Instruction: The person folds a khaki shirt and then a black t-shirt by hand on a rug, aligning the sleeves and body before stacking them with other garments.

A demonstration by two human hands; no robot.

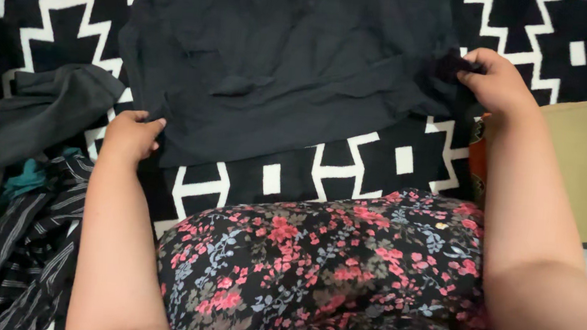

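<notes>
Two hands on one dark garment (280, 66), head view only. Garment lies spread flat on the black-and-white patterned blanket (349, 162), just beyond your floral-print lap (327, 272). Your left hand (130, 135) pinches its near left corner, fingers closed on the hem. Your right hand (497, 80) grips a bunched fold at its right edge. Striped clothes (30, 235) heap left of the garment. Risk, as I judge it: uneven pull could skew the cloth or slip the bunched fold.
</notes>
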